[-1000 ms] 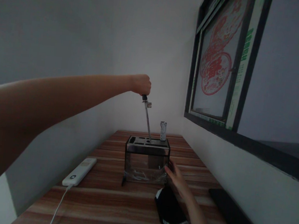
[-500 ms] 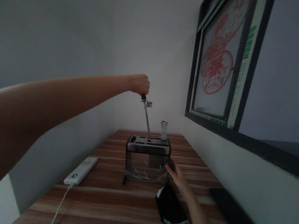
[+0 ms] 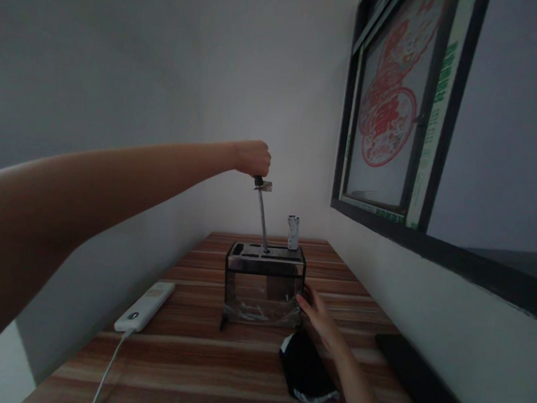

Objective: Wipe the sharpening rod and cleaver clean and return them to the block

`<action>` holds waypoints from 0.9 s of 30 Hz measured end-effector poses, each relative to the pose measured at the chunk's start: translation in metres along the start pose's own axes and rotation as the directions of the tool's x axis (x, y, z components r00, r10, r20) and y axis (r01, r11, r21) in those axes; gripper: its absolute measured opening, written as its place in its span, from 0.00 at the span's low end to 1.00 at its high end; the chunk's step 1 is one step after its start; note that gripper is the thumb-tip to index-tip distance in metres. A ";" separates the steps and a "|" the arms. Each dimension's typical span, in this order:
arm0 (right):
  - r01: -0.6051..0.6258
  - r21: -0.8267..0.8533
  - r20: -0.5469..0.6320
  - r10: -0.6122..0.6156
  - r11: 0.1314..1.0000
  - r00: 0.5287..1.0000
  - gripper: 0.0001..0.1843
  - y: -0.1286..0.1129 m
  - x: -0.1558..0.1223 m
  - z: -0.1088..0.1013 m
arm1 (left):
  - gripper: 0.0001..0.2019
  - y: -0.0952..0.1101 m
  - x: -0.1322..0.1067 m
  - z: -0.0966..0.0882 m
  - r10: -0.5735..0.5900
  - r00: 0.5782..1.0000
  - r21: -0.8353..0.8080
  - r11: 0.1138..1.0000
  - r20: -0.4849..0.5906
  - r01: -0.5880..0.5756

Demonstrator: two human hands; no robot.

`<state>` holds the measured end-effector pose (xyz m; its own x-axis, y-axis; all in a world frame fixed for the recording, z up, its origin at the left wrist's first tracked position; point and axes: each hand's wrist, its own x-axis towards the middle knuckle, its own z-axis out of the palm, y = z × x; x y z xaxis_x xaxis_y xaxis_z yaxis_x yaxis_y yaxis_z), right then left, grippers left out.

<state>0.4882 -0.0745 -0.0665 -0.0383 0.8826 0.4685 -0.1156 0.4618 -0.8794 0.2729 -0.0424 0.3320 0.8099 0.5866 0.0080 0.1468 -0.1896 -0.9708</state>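
Observation:
My left hand (image 3: 252,157) is closed in a fist round the dark handle of a thin steel rod (image 3: 262,218). The rod's lower tip stands in a slot on top of the clear knife block (image 3: 263,287), which sits mid-table. My right hand (image 3: 318,317) rests with fingers stretched out against the block's lower right side. A small metal-handled item (image 3: 293,232) sticks up from the block's right rear slot.
A white power bank (image 3: 144,307) with a cable lies left of the block on the striped wooden table (image 3: 197,371). A black pouch (image 3: 306,373) lies under my right wrist. A long dark object (image 3: 422,384) runs by the right wall, below a window (image 3: 394,106).
My left hand has come down slightly, and the rod has sunk a little deeper into the block's slot. My right hand has stayed against the block.

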 end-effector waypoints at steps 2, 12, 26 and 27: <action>0.010 0.012 -0.004 -0.010 1.000 1.000 0.24 0.001 -0.001 0.000 | 0.08 0.005 0.006 0.001 0.011 0.999 -0.076 0.997 -0.040 -0.014; -0.004 0.025 -0.014 0.004 1.000 1.000 0.26 -0.005 -0.002 0.002 | 0.09 0.056 0.030 0.009 0.095 0.986 -0.205 0.971 -0.136 -0.122; -0.044 -0.015 -0.011 0.044 0.999 0.999 0.29 -0.009 -0.002 0.003 | 0.11 0.128 0.037 0.033 0.212 0.937 -0.279 0.915 -0.278 -0.290; -0.044 -0.020 -0.013 0.044 0.999 0.999 0.29 -0.010 -0.002 0.003 | 0.11 0.131 0.037 0.036 0.218 0.930 -0.283 0.910 -0.297 -0.303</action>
<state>0.4865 -0.0814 -0.0589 -0.0303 0.9032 0.4281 -0.0941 0.4238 -0.9008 0.3021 -0.0174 0.1967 0.9536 0.2701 -0.1326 0.0487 -0.5735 -0.8178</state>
